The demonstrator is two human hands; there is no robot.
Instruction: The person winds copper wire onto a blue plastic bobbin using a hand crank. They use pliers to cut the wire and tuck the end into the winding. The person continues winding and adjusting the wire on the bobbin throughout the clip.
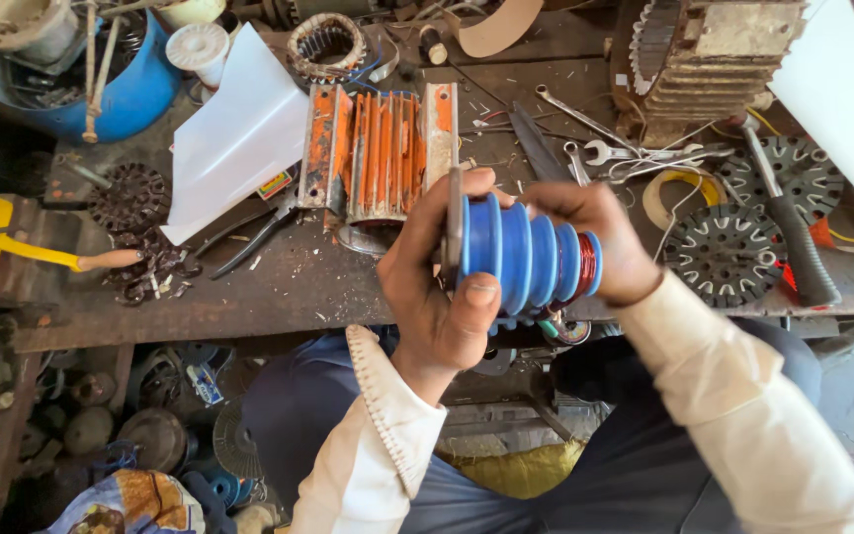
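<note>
The blue ribbed plastic winding former (pixel 521 255), a stack of stepped discs with reddish copper wire wound in its right-end groove, is held in the air just off the near edge of the cluttered wooden workbench (pixel 279 287), above the person's lap. Its long axis runs nearly level, left to right across the view. The left hand (pixel 437 282) wraps the left end, thumb pressed on the front of the ribs and fingers curled over a dark flat plate at that end. The right hand (pixel 600 237) closes round the right end, fingers bent over the wire-filled groove. Both hands touch it, one at each end, so neither is nearer. Beyond it on the bench lie an orange finned metal motor housing (pixel 378 148) and some spanners (pixel 605 148).
</note>
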